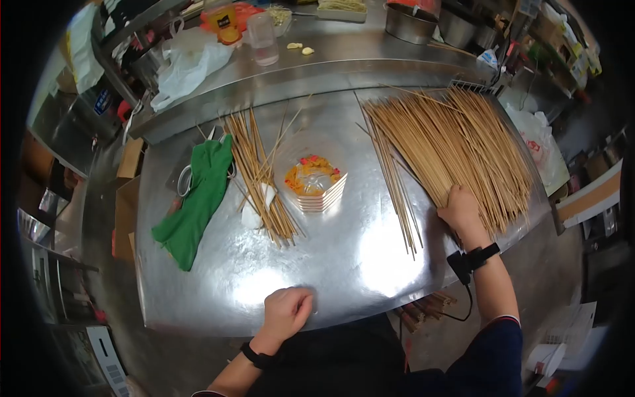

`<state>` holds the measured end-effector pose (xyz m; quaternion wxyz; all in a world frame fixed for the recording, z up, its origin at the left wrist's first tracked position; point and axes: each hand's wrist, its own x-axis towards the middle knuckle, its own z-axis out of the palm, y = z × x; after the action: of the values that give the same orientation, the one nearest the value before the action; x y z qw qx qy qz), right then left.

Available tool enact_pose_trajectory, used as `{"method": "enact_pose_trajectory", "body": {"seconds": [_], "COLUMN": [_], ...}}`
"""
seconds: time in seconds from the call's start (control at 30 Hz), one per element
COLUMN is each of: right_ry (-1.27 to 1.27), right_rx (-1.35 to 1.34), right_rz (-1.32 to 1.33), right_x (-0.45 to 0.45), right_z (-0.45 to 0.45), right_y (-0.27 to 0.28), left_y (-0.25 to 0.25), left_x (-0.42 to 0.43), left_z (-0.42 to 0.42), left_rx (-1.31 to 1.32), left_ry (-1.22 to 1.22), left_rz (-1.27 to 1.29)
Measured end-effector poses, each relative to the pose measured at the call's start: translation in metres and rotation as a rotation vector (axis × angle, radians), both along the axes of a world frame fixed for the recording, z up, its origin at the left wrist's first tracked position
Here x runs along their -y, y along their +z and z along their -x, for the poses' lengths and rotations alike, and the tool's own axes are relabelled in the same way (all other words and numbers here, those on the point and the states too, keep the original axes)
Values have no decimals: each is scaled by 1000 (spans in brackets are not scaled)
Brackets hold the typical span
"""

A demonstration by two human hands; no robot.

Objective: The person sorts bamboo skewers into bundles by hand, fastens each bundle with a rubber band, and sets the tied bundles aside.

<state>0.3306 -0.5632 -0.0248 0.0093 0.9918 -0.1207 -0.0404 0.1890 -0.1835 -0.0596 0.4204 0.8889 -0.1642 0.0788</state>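
A wide pile of long bamboo skewers (436, 139) lies fanned across the right side of the metal table (331, 258). My right hand (461, 210) is on the pile's near left part, its fingers curled around some skewers and partly hidden. Left of it, a few loose skewers (395, 188) lie apart from the main pile. My left hand (288, 311) rests as a loose fist by the table's front edge, with nothing visible in it. At mid-table stands a stack of clear plastic containers (317, 198) with orange and red bits inside.
A smaller bundle of skewers (254, 165) lies over a crumpled white piece (251, 215). Beside it are a green cloth (198, 198) and scissors (185, 180). The raised back shelf (344, 53) holds a plastic bag (192, 66), a clear cup (263, 40) and metal pots (410, 25).
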Motion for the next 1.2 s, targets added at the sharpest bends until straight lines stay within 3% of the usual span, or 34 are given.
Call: {"method": "enact_pose_trajectory", "body": {"seconds": [0.2, 0.33, 0.43, 0.47, 0.53, 0.73, 0.87, 0.93, 0.97, 1.07, 1.1, 1.13, 1.17, 1.2], "right_ry": [-38, -141, -229, -230, -304, -417, -432, -335, -325, -271, -311, -130, 71, 57], "right_rx": [7, -13, 213, 214, 181, 223, 301, 291, 289, 65, -104, -264, -505, -676], "right_rz": [82, -169, -685, -680, -968, -1246, -1229, -1470, -1464, -2160, -2355, -2383, -2399, -2421], "right_x": [16, 50, 86, 93, 79, 76, 76, 70, 60, -5, -30, -63, -108, -135], "right_z": [-27, -33, -32, -29, -18, -6, 5, 17, 24, 57, 69, 83, 88, 93], "right_y": [-1, 24, 7, 7, 29, 48, 70, 85, 92, 114, 116, 112, 100, 91], "left_y": [-1, 2, -1, -2, -3, -4, -4, -4, -4, -6, -9, -9, 15, 44], "left_x": [-3, -3, -3, -2, -2, -1, 1, 1, 0, -3, -3, -4, -5, 9], "left_z": [1, 1, 2, 3, 2, 3, 4, 4, 4, 6, 5, 4, 5, -5], "left_rx": [24, 33, 0, 1, 5, 3, 20, -11, -7, 7, -196, -393, -520, -628], "left_ry": [19, 36, 56, 55, 68, 88, 95, 93, 100, 82, 78, 82, -33, -200], "left_rz": [61, 79, 103, 109, 100, 108, 136, 127, 135, 111, 249, 392, 750, 1115]}}
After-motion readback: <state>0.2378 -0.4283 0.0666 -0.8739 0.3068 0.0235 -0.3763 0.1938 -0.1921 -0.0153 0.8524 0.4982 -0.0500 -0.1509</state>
